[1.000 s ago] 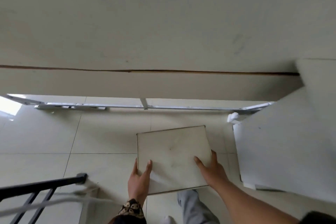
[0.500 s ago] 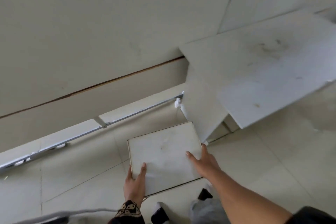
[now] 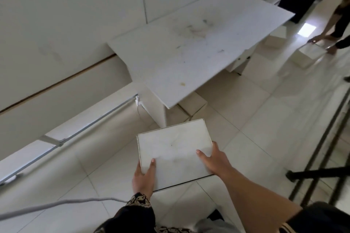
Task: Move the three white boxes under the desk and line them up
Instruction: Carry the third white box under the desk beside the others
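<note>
I hold a flat white box (image 3: 174, 147) in front of me above the tiled floor. My left hand (image 3: 144, 178) grips its near left corner, and my right hand (image 3: 214, 161) grips its right side. The white desk (image 3: 198, 43) stands just beyond the box against the wall, its top smudged. Under the desk's near end a second white box (image 3: 193, 104) rests on the floor, partly hidden by the desktop. A third white box (image 3: 308, 55) lies on the floor past the desk's far end, with another person's hands on it.
Another person (image 3: 337, 11) bends over at the top right. A dark metal frame (image 3: 322, 157) runs along the right side. A grey cable (image 3: 56, 204) crosses the lower left. A metal rail (image 3: 75, 128) follows the base of the wall.
My view has swung right and back, bringing the whole desk top, a box beneath it and another person into sight. The box stays in both hands, now nearer the desk's end.
</note>
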